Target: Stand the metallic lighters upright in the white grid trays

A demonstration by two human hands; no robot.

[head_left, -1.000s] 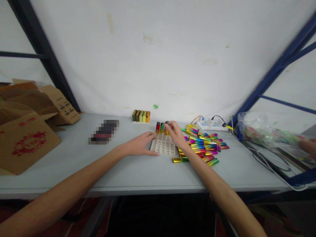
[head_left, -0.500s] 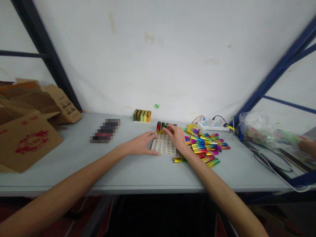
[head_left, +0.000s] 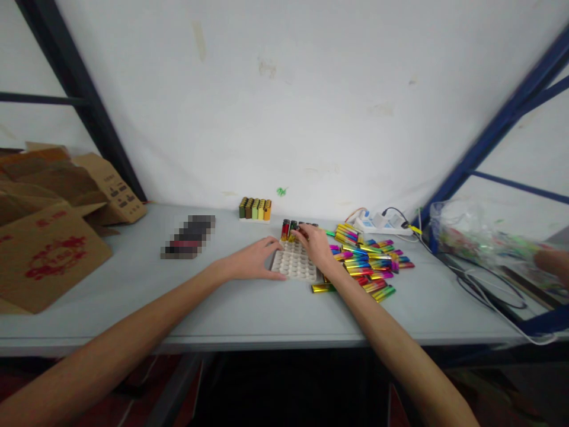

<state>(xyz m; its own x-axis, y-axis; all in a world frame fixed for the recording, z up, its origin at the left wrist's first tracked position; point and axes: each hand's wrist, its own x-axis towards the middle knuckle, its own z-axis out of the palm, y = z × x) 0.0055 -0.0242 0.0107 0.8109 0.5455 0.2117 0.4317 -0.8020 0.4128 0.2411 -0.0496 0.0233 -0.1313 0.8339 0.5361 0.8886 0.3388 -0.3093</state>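
A white tray (head_left: 294, 264) with rows of round holes lies on the table. My left hand (head_left: 251, 259) is at its left side, thumb at the near corner and fingers along the edge. Lighters with shiny coloured wraps (head_left: 285, 230) stand upright in the tray's far row. Over that row, my right hand (head_left: 315, 242) pinches a lighter, mostly hidden behind the fingers. Right of the tray is a loose pile of shiny lighters (head_left: 368, 264) in gold, blue, pink, red and green, partly under my right wrist.
A filled block of lighters (head_left: 255, 209) stands by the wall. A blurred-out dark object (head_left: 190, 237) lies left of centre. Cardboard boxes (head_left: 62, 255) occupy the left end. A power strip (head_left: 383, 223), cables and plastic bags (head_left: 475, 231) are right, where another person's hand (head_left: 552, 261) shows.
My right fingers have moved slightly, and the lighter at their tips now stands in line with the far row. My left hand stays at the tray. The other person's hand moved slightly inward.
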